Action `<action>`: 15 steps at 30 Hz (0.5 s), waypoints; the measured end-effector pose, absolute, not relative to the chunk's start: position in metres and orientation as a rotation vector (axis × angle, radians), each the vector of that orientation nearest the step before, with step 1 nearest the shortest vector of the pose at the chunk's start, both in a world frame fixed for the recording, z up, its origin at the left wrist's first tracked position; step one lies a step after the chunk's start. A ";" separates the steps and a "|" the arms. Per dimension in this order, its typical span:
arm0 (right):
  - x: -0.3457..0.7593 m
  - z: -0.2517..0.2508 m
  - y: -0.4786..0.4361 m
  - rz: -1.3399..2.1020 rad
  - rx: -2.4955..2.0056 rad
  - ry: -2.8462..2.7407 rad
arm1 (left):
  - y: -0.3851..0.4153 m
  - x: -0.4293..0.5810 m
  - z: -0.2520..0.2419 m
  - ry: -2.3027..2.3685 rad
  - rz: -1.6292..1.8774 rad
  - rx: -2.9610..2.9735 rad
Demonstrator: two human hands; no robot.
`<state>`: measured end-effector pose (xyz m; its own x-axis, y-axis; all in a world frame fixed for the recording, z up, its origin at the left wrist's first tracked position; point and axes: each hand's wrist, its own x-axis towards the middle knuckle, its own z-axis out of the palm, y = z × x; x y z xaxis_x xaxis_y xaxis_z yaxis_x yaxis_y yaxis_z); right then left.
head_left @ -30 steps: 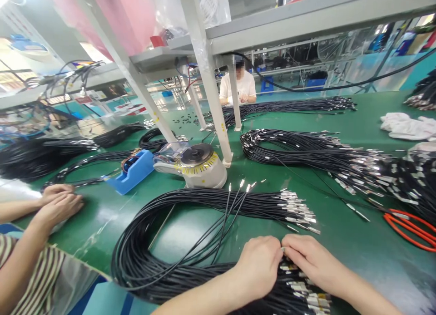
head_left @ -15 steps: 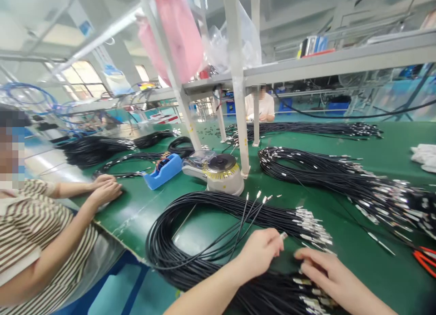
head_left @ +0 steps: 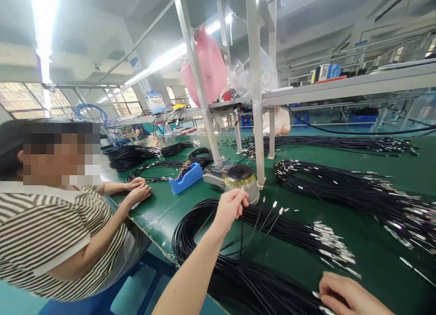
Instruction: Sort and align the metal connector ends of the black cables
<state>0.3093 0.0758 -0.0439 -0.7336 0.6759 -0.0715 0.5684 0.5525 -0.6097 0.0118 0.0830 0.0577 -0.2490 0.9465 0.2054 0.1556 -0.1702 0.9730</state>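
My left hand [head_left: 232, 207] is raised over the bench with its fingers pinched on the end of a black cable [head_left: 241, 235], which hangs down toward the looped bundle. At the lower right, my right hand [head_left: 349, 294] is curled beside the white-tipped ends of the nearer part of the black cable bundle [head_left: 259, 283]; what its fingers hold, if anything, is hidden. A few loose cables with white connectors [head_left: 274, 204] stick up just right of my left hand. Behind it stands a round tape dispenser [head_left: 241, 181] with a dark top and yellow ring.
On the green bench [head_left: 160, 210] lie more cable bundles [head_left: 340, 185] and a blue tape holder [head_left: 186, 178]. White shelf posts [head_left: 258, 124] rise from the bench. A co-worker in a striped shirt [head_left: 51, 242] sits at left, hands on the bench; another person [head_left: 282, 120] sits beyond.
My left hand has risen and moved left, lifting a cable end. My right hand has shifted down and slightly right. The view has turned left and tilted up.
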 end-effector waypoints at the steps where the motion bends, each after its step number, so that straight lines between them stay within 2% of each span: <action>1: 0.309 -0.041 0.075 0.912 -1.089 -2.605 | 0.086 0.013 0.054 1.419 1.499 1.314; 9: 0.307 -0.033 0.069 0.808 -1.178 -2.571 | 0.091 0.065 0.029 1.290 1.355 1.461; 15: 0.303 -0.030 0.068 0.770 -1.211 -2.566 | 0.091 0.097 0.008 1.184 1.239 1.289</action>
<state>0.3028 0.0680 -0.0302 -0.6438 0.7642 -0.0391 0.6594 0.5282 -0.5349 0.0968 0.0915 0.0078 0.0145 0.9973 0.0721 0.0266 -0.0725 0.9970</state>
